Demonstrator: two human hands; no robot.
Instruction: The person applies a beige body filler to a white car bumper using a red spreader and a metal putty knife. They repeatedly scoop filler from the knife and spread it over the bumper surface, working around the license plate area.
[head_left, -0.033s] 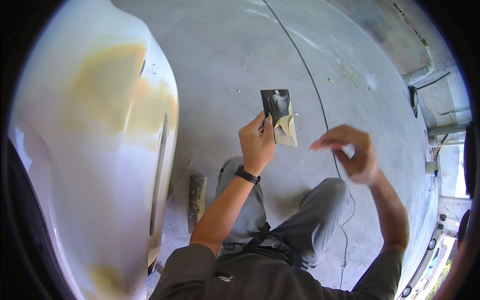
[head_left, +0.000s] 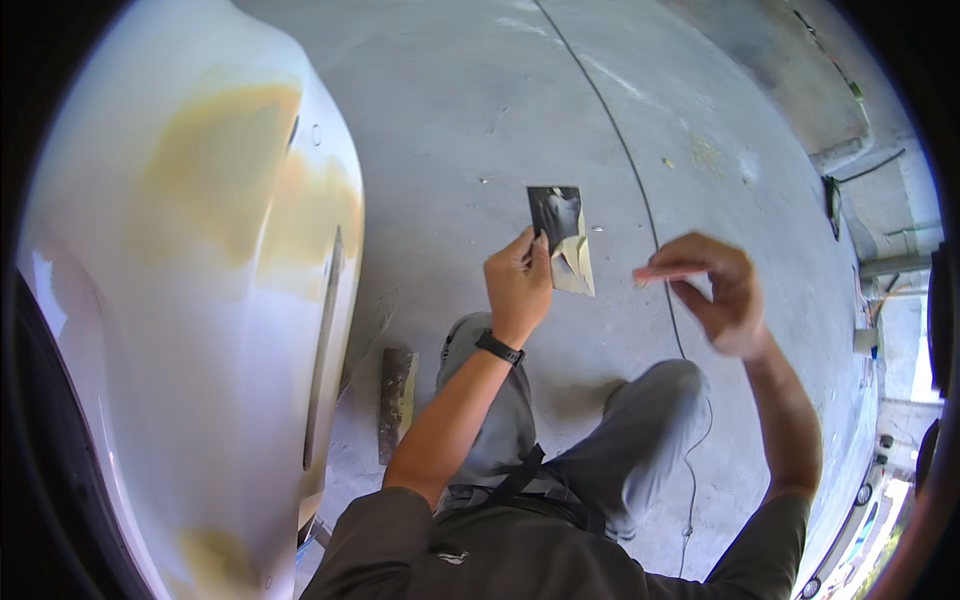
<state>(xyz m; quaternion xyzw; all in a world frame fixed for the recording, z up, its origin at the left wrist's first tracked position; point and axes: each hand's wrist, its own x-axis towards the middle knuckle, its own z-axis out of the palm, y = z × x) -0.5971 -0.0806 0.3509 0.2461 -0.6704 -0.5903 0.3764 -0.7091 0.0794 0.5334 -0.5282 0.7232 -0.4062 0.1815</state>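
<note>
My left hand (head_left: 518,280) is closed on the near left edge of a thin dark rectangular plate (head_left: 543,203), thumb on top. Cream-coloured paste (head_left: 574,276) coats the plate's near right part. To the right of the plate, and apart from it, my right hand (head_left: 712,290) hovers with its fingers bent toward the thumb and pointing left. A thin reddish edge shows at its fingertips; whether this is a held piece or a finger I cannot make out. On my left stands a white car body panel (head_left: 160,370) with yellowish filler patches (head_left: 225,150) on it.
A dark, paste-stained strip (head_left: 397,405) lies on the grey floor (head_left: 450,120) between the panel and my left leg. A thin black cable (head_left: 622,140) runs along the floor past my right side. Pipes (head_left: 895,265) and a wall stand at the far right.
My right hand has shifted slightly up and to the right, away from the plate. The left hand still holds the plate; the whole view has moved a little.
</note>
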